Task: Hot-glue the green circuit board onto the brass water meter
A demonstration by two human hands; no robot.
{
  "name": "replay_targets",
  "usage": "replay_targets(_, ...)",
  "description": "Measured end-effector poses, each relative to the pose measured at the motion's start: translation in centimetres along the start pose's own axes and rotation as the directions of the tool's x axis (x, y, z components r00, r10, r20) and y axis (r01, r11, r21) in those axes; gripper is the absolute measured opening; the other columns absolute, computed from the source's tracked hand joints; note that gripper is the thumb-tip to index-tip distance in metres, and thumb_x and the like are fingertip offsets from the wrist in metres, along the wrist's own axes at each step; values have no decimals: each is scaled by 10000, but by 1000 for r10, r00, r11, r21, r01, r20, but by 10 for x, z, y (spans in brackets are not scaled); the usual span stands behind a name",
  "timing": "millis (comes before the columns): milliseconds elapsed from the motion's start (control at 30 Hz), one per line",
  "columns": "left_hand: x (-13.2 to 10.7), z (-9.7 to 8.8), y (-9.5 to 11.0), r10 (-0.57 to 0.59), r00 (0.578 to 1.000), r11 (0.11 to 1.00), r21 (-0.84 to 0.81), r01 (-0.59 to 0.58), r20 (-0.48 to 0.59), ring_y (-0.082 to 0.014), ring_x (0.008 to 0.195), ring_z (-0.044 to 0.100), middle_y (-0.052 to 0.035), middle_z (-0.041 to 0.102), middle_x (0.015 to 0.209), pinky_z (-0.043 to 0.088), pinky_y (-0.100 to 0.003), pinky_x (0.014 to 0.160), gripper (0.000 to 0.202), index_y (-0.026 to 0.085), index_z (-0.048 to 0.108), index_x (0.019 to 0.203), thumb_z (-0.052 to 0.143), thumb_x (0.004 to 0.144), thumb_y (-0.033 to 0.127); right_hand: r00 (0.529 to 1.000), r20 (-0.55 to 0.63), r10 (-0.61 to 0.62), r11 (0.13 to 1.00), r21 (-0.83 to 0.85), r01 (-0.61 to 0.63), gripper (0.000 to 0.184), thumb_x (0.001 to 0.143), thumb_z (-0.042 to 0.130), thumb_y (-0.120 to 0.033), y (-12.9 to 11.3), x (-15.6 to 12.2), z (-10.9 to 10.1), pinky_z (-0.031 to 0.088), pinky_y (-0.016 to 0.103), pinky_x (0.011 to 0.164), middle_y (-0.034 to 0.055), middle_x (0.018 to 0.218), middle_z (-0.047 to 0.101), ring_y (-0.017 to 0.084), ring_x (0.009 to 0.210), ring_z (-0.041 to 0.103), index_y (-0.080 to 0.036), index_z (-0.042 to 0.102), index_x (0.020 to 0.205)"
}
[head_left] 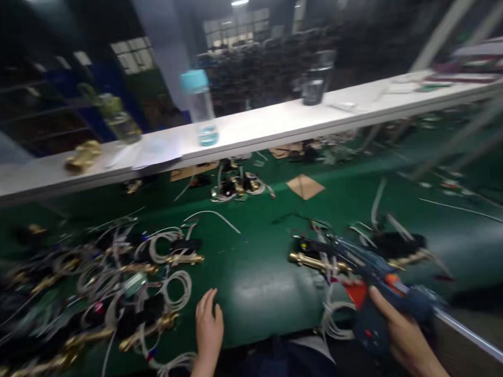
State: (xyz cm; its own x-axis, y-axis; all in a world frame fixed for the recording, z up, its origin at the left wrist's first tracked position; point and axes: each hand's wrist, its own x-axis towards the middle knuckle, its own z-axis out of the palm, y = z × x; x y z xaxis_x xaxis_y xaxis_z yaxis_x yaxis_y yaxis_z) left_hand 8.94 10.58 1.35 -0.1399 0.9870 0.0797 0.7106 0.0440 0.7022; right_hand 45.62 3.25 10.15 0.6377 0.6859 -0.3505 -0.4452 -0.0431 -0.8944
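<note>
My right hand [399, 334] grips a dark blue power screwdriver [377, 299] with orange-red trim, its tip pointing left toward a brass fitting with wires [315, 260] on the green belt [255, 282]. My left hand [209, 327] lies flat and empty on the belt, fingers apart, just right of a pile of brass fittings with white cable coils [114, 287]. The whole picture is blurred by motion.
A white shelf [274, 127] runs across above the belt with a blue-capped bottle [201, 105], a dark cup [314, 87] and a brass part [83, 156]. More wired assemblies [237, 186] and a cardboard piece [305, 185] lie farther back. A metal rail [475, 337] edges the belt at right.
</note>
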Motion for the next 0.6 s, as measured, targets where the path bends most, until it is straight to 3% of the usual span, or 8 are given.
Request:
replay_targets(67, 18, 25, 22, 32, 996, 999, -21, -30, 86, -294, 1120, 553, -139, 629, 1142, 414, -520, 1018, 413, 148, 617, 1086, 393, 776, 305, 992, -124, -1, 998, 57, 8, 428, 479, 868, -438, -18, 10, -20, 592, 278, 655, 2, 769, 699, 218, 708, 668, -211, 696, 799)
replay_targets(167, 43, 68, 70, 50, 979, 999, -31, -44, 198, -268, 981, 636, -117, 683, 1029, 506, -471, 910, 390, 152, 626, 1047, 411, 752, 288, 982, -185, -23, 994, 102, 42, 401, 503, 842, -474, -41, 31, -43, 594, 354, 733, 33, 786, 708, 261, 752, 679, -201, 706, 763)
replay_targets(267, 78, 122, 137, 71, 947, 997, -13, -70, 314, -216, 881, 669, -101, 705, 953, 539, -390, 844, 349, 127, 623, 1053, 420, 782, 217, 977, -210, 32, 992, 123, -6, 393, 521, 838, -471, -53, 56, -71, 577, 375, 796, 40, 813, 715, 272, 806, 680, -202, 709, 778)
replay_targets(367, 119, 187, 211, 90, 892, 991, 46, -123, 443, -160, 894, 660, -74, 700, 967, 527, -328, 852, 247, 131, 627, 1023, 453, 849, 146, 978, -185, 98, 992, 100, -80, 413, 538, 829, -487, -58, 83, -95, 549, 392, 854, 61, 871, 718, 295, 898, 666, -195, 714, 806)
replay_targets(500, 149, 267, 288, 50, 832, 947, 237, -215, 553, -181, 935, 625, -60, 665, 955, 503, -403, 881, 121, 122, 627, 907, 567, 875, 222, 971, -146, 190, 981, 58, -183, 441, 552, 816, -508, -68, 121, -104, 532, 422, 872, 76, 899, 717, 305, 922, 658, -191, 716, 842)
replay_targets(600, 145, 303, 317, 7, 812, 882, 379, -279, 583, -206, 1005, 585, -70, 631, 1006, 474, -446, 913, 175, 125, 614, 919, 547, 895, 284, 967, -100, 234, 971, 78, -227, 421, 548, 815, -524, -80, 146, -102, 514, 447, 894, 69, 879, 718, 306, 927, 655, -212, 711, 811)
